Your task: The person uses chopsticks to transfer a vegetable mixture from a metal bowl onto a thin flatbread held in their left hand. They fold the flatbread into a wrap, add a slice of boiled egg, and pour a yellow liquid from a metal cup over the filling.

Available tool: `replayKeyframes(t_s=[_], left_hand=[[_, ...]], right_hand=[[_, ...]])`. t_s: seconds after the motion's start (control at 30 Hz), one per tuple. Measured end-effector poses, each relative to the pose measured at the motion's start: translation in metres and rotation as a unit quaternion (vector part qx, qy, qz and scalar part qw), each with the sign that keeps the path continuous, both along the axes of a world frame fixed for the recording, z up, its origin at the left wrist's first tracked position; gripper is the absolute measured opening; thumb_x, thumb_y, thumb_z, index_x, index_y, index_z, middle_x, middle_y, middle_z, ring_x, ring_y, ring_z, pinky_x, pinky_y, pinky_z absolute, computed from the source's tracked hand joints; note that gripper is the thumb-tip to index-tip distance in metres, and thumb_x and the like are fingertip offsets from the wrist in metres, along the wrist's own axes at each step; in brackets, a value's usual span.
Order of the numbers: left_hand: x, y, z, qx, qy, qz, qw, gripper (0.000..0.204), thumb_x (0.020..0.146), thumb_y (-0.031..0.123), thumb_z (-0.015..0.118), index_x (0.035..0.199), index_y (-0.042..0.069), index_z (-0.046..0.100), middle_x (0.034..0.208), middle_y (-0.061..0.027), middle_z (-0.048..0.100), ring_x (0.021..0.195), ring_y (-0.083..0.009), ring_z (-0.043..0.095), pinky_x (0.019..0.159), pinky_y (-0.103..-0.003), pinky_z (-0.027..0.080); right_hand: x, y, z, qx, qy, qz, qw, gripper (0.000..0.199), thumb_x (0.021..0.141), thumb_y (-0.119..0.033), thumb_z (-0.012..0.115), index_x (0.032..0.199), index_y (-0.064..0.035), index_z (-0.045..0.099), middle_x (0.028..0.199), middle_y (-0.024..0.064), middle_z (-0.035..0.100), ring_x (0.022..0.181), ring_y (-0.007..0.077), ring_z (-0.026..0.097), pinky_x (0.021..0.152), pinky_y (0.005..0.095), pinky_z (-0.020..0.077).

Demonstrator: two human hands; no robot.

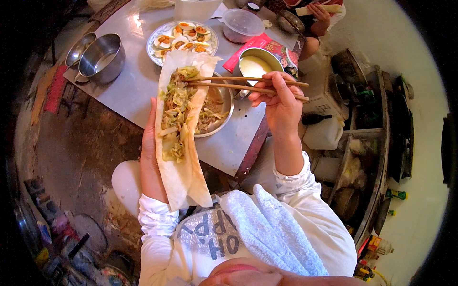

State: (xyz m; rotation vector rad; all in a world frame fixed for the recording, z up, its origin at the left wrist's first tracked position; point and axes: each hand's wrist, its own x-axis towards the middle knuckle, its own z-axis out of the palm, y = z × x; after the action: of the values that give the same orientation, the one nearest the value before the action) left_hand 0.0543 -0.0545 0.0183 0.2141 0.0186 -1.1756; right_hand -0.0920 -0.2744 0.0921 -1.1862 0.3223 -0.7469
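Long, thin, pale cream flatbread, heaped along its far part with glistening yellow-green cooked cabbage filling, is held up just left of a round, shiny metal bowl of similar food and hides the bowl's left side. Farther to the bowl's left, the person's bare left hand holds the flatbread along its left edge; the fingers underneath are hidden, so I cannot tell how firmly they close. To the bowl's right, the bare right hand is clamped on two slim brown wooden chopsticks, which reach across above the bowl with their tips slightly apart at the far end of the filling. Beyond the bowl and to its left stands a round, blue-patterned white plate of halved eggs with orange yolks; just beyond it to the right are a silver metal mug of pale yellow liquid and a glossy red printed packet. A round, clear plastic tub sits farther beyond the bowl, and a deep, silver metal pot stands well to its left
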Motion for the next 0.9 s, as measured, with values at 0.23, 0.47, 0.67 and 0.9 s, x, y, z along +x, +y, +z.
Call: replayKeyframes(t_s=[0.23, 0.47, 0.67, 0.9], left_hand=[[-0.006, 0.001, 0.006, -0.008, 0.020, -0.009, 1.000, 0.060, 0.098, 0.048, 0.049, 0.142, 0.008, 0.043, 0.137, -0.0127, 0.053, 0.117, -0.0266, 0.058, 0.096, -0.042, 0.052], [-0.009, 0.004, 0.010, -0.029, 0.003, 0.000, 1.000, 0.058, 0.100, 0.048, 0.042, 0.143, 0.009, 0.041, 0.138, -0.0136, 0.052, 0.119, -0.0290, 0.056, 0.097, -0.044, 0.050], [-0.007, 0.008, 0.004, -0.013, -0.038, 0.014, 0.999, 0.060, 0.101, 0.049, 0.038, 0.144, 0.007, 0.039, 0.138, -0.0161, 0.051, 0.119, -0.0301, 0.056, 0.099, -0.046, 0.048], [-0.009, 0.013, 0.009, 0.010, -0.029, 0.048, 0.998, 0.061, 0.100, 0.051, 0.039, 0.142, 0.007, 0.041, 0.136, -0.0165, 0.053, 0.116, -0.0305, 0.058, 0.096, -0.047, 0.051]], right_hand=[[0.002, 0.007, 0.006, -0.042, 0.014, -0.024, 0.999, 0.025, 0.100, -0.018, 0.050, 0.101, 0.0044, 0.060, 0.083, 0.0173, 0.067, 0.063, 0.0259, 0.069, 0.049, 0.0317, 0.0553], [-0.026, 0.034, 0.036, -0.131, 0.004, -0.038, 0.991, 0.022, 0.099, -0.015, 0.051, 0.100, 0.0042, 0.061, 0.083, 0.0153, 0.067, 0.063, 0.0228, 0.068, 0.050, 0.0294, 0.0533], [-0.035, 0.074, 0.017, -0.463, 0.021, 0.091, 0.881, 0.012, 0.086, -0.003, 0.066, 0.096, 0.0022, 0.063, 0.084, 0.0145, 0.066, 0.070, 0.0234, 0.065, 0.058, 0.0333, 0.0507], [-0.054, 0.101, 0.022, -0.559, -0.046, 0.143, 0.816, 0.018, 0.080, -0.003, 0.070, 0.097, 0.0023, 0.063, 0.086, 0.0163, 0.066, 0.070, 0.0288, 0.066, 0.059, 0.0349, 0.0534]])
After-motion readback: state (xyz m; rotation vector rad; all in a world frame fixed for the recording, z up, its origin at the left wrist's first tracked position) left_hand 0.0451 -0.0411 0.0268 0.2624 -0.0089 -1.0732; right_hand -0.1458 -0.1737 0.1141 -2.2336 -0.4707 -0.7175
